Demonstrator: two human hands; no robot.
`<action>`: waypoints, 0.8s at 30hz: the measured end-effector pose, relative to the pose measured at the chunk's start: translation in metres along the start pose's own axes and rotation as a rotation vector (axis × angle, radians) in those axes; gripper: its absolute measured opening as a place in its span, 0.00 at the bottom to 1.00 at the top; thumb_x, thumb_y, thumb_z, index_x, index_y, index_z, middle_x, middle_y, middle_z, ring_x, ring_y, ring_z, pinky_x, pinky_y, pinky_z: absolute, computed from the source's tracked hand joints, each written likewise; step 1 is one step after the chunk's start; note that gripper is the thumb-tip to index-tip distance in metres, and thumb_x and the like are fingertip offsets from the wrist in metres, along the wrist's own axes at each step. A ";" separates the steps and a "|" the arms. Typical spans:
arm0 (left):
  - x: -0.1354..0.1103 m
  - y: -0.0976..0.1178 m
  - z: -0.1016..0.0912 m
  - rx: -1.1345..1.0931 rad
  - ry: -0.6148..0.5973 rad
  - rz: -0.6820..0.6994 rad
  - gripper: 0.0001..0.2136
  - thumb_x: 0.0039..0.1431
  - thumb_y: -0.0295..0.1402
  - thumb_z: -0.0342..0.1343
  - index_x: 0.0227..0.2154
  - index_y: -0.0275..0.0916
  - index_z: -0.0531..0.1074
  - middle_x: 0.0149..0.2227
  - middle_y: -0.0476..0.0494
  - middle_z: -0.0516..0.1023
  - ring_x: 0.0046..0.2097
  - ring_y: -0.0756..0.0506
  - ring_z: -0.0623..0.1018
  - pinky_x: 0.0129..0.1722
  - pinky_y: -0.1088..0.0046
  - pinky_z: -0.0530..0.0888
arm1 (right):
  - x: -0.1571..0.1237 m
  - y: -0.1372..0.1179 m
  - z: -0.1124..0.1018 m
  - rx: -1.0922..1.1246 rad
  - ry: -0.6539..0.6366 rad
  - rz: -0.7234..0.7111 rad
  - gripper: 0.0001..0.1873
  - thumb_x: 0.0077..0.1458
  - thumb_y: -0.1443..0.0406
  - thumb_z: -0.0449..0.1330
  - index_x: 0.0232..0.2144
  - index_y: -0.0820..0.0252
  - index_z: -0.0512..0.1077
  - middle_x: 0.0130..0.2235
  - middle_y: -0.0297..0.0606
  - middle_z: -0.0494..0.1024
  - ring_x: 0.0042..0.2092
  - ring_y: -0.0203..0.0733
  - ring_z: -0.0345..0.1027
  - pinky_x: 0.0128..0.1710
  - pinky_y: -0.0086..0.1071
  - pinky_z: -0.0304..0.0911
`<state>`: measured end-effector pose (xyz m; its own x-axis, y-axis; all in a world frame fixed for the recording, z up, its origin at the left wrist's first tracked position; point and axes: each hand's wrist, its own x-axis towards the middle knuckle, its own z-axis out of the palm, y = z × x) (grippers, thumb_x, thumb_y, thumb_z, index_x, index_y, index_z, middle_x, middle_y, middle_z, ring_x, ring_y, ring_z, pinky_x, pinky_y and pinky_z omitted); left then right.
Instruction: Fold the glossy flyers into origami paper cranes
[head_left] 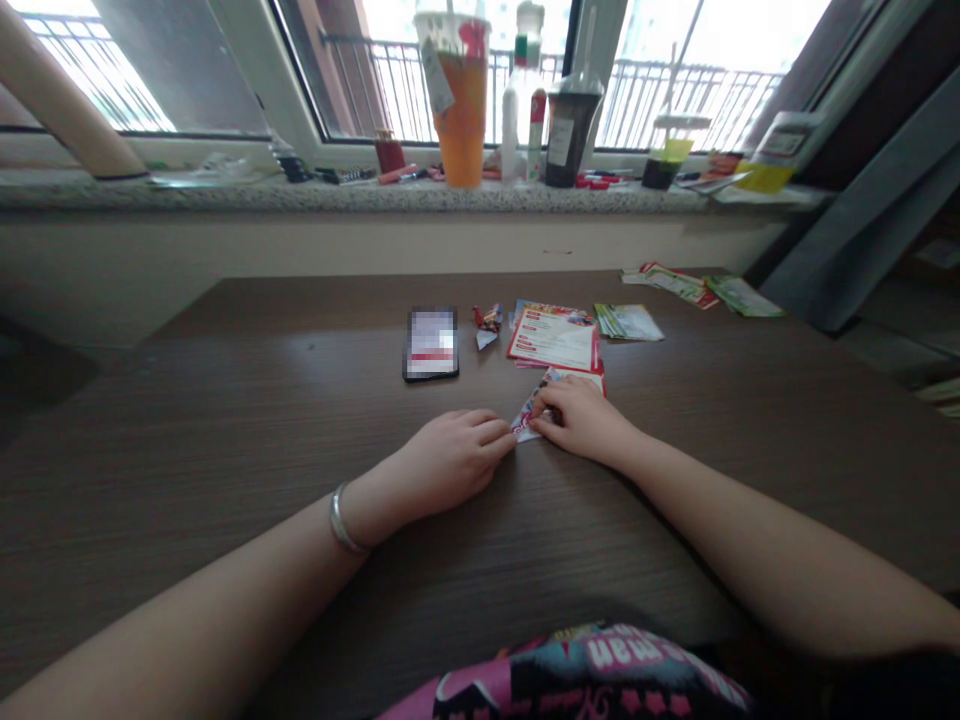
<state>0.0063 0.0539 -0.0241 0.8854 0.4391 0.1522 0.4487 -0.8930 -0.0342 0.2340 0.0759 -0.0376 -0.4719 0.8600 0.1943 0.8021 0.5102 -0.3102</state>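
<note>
Head view: folded glossy paper (527, 424) sits just below the red-bordered leaflet (555, 340) on the table (225, 450). Right hand (583, 420) pinches it down; left hand (450, 462) rests unclenched against its edge. One folded piece (487, 325) lies left of the leaflet; flat cards (628, 322) remain unfolded to its right.

On the dark wood surface (247, 450), the left hand (450, 465) rests with its fingertips against a folded glossy paper (527, 422), and the right hand (581, 420) presses down on it. Just past the hands at twelve o'clock lies a red-bordered leaflet (555, 340); at eleven o'clock, a smartphone (431, 343) lies beside a small folded paper piece (487, 325).
</note>
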 end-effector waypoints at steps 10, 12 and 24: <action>-0.005 -0.010 -0.009 -0.177 0.017 0.037 0.13 0.60 0.25 0.49 0.47 0.38 0.71 0.49 0.41 0.75 0.53 0.44 0.73 0.53 0.64 0.71 | -0.003 0.003 -0.001 0.023 0.004 -0.019 0.05 0.54 0.61 0.61 0.31 0.57 0.74 0.36 0.38 0.78 0.42 0.46 0.68 0.44 0.38 0.57; -0.006 -0.011 -0.009 -0.180 0.017 0.036 0.14 0.60 0.24 0.48 0.47 0.38 0.71 0.50 0.41 0.75 0.53 0.44 0.73 0.54 0.64 0.71 | -0.003 0.003 -0.001 0.024 0.004 -0.021 0.05 0.54 0.61 0.61 0.31 0.57 0.74 0.36 0.38 0.78 0.42 0.45 0.68 0.44 0.38 0.57; -0.010 -0.014 -0.006 -0.193 0.030 0.047 0.13 0.63 0.27 0.47 0.46 0.39 0.72 0.50 0.41 0.75 0.54 0.44 0.73 0.55 0.64 0.70 | -0.009 -0.006 -0.006 -0.079 0.038 -0.085 0.13 0.55 0.54 0.60 0.33 0.58 0.74 0.36 0.40 0.77 0.43 0.48 0.65 0.49 0.42 0.54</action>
<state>-0.0096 0.0618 -0.0197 0.8996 0.3958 0.1846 0.3727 -0.9161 0.1477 0.2356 0.0650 -0.0314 -0.5266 0.8119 0.2522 0.7869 0.5777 -0.2167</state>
